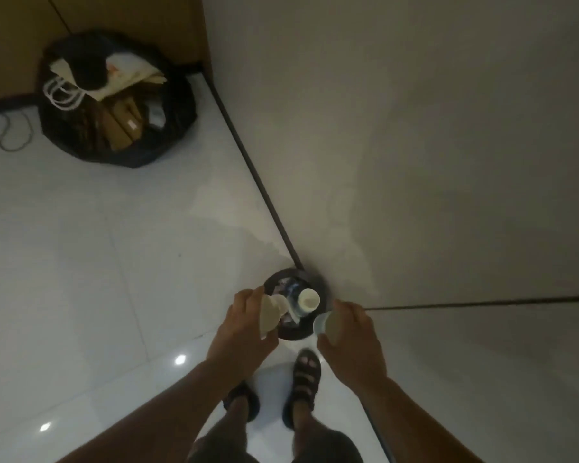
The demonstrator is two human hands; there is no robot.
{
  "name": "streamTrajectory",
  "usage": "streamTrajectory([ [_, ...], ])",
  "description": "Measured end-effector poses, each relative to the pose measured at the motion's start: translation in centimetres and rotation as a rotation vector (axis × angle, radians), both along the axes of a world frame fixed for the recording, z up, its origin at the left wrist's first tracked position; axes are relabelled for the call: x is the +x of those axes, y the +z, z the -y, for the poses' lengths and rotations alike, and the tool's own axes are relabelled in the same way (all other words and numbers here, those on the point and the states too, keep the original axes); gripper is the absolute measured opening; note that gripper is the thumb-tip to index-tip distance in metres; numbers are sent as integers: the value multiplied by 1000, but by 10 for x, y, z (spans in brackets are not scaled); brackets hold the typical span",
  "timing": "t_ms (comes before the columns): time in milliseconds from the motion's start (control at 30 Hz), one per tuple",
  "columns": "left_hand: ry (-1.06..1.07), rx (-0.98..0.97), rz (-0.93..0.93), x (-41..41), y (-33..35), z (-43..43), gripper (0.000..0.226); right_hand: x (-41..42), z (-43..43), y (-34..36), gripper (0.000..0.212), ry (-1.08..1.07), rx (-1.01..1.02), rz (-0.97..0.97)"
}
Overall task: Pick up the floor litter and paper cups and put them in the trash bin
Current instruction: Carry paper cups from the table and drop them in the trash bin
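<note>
Standing on a glossy white tiled floor (81, 262) that fills the left and lower frame, a person faces a plain off-white wall (415, 128) on the right. Upper left: a large black plastic sack (91, 152) stuffed with cardboard and paper bags, well apart from the hands, probably the bulk-waste spot. Lower centre: a small round dark trash bin (295, 335) sits against the wall's dark skirting, likely to keep it out of the walkway. Dark strapped sandals (306, 372) stand just below it. The left hand (244, 322) curls its fingers round a tilted beige paper cup (269, 312) at the bin's left rim. The right hand (351, 329) grasps a paler paper cup (328, 324) at the right rim. Both cups seem held there for dropping in. A white paper cup (309, 299) already sits inside the bin among crumpled litter.
</note>
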State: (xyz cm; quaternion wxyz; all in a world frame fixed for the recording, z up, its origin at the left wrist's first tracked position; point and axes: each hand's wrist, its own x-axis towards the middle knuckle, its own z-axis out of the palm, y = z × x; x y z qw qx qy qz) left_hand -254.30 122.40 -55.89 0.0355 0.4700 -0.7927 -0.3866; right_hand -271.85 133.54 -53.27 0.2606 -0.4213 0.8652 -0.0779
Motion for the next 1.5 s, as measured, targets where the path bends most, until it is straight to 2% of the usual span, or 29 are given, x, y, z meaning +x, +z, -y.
streamTrajectory([
  [167, 25, 65, -15, -49, -113, 26, 83, -36, 49, -132, 68, -52, 28, 47],
  [367, 17, 138, 48, -90, -242, 19, 87, -71, 58, -271, 69, -68, 46, 48],
  [633, -78, 11, 218, -90, -317, -10, 81, -70, 47, -354, 77, 119, 43, 33],
  [733, -110, -16, 305, -91, -335, -11, 87, -66, 34, -369, 92, 217, 116, -31],
  [867, -201, -57, 416, -83, -360, -12, 96, -64, 21, -382, 109, 289, 165, -58],
  [1100, -215, -41, 404, -77, -353, -11, 102, -63, 24, -372, 113, 262, 189, -31],
  [1267, -152, -47, 394, -62, -295, 12, 97, -61, 42, -318, 115, 272, 122, -32],
  [1500, -58, -114, 446, -9, -167, 38, 90, -24, 82, -198, 107, 332, 43, -17],
])
